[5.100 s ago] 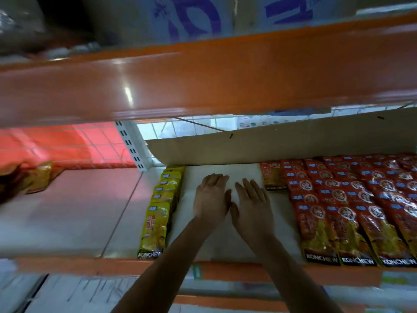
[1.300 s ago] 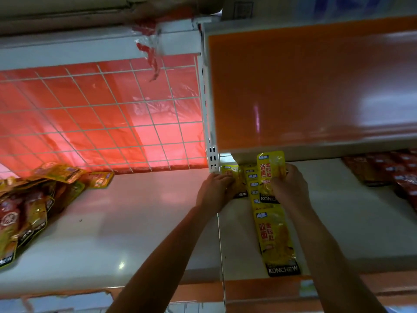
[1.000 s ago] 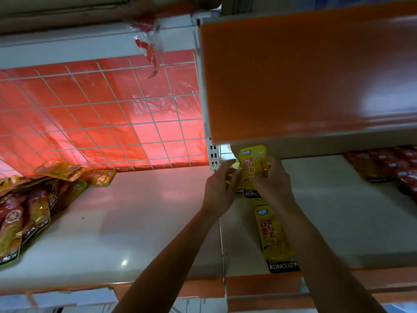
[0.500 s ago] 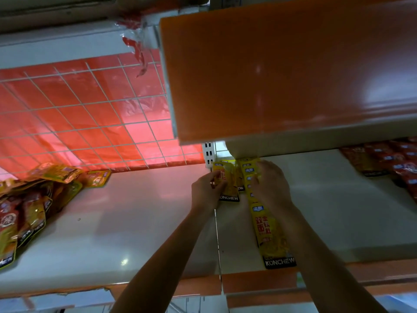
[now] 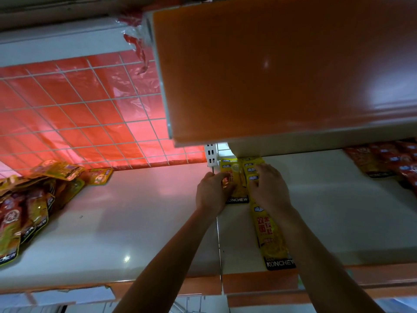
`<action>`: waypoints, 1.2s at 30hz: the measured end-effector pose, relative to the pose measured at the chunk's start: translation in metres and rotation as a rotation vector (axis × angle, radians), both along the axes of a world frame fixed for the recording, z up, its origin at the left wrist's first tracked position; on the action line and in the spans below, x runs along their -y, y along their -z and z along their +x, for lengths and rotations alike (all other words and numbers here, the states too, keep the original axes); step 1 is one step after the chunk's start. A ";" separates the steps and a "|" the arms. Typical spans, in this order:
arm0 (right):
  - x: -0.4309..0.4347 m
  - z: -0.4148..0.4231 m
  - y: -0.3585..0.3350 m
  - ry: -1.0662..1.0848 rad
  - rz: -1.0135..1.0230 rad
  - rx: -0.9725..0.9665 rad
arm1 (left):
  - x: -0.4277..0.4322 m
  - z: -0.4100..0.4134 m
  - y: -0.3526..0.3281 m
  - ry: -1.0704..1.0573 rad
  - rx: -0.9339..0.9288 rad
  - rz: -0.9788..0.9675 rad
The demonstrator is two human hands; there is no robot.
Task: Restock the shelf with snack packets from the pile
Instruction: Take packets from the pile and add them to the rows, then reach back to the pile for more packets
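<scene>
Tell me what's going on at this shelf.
A person is stocking the shelf with snack packets. The left hand grips a yellow packet at the back, beside a row of the same packets that runs to the front edge. The right hand rests on that row. The pile lies at the far left, and red packets lie at the right.
</scene>
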State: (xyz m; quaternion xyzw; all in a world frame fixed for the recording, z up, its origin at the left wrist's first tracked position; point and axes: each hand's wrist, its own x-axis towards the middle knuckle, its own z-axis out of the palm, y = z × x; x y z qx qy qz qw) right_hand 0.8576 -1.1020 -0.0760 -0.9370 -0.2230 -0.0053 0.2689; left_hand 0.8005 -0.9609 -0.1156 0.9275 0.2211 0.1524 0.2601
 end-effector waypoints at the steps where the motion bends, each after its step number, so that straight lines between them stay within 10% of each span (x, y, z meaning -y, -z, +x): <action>1: -0.001 0.000 -0.001 0.002 0.003 -0.001 | 0.000 0.001 0.000 0.000 -0.004 0.010; 36: -0.308 -0.155 0.012 -0.581 -0.105 0.096 | -0.270 -0.200 -0.050 -0.508 -0.123 0.417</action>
